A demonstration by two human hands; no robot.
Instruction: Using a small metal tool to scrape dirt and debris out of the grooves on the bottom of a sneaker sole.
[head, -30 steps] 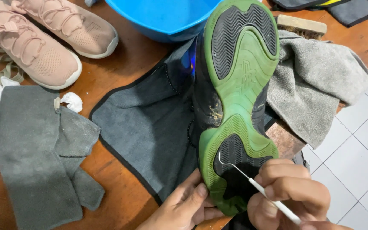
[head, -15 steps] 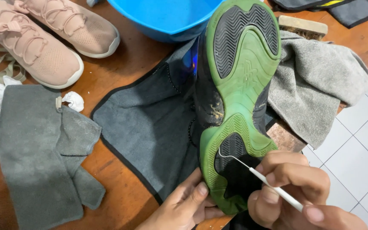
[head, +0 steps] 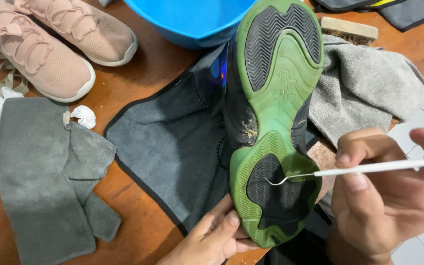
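Left hand [head: 214, 235] grips green-soled shoe [head: 276, 118] heel edge; right hand [head: 388, 196] pinches hooked pick [head: 349, 170] at sole

No packages, signs or screens are to be seen. One small pale tag [head: 66, 118] is sewn to the upper edge of the grey cloth [head: 40, 176] at the left, just beside a crumpled white paper scrap [head: 84, 116]. Nothing legible can be made out on it.
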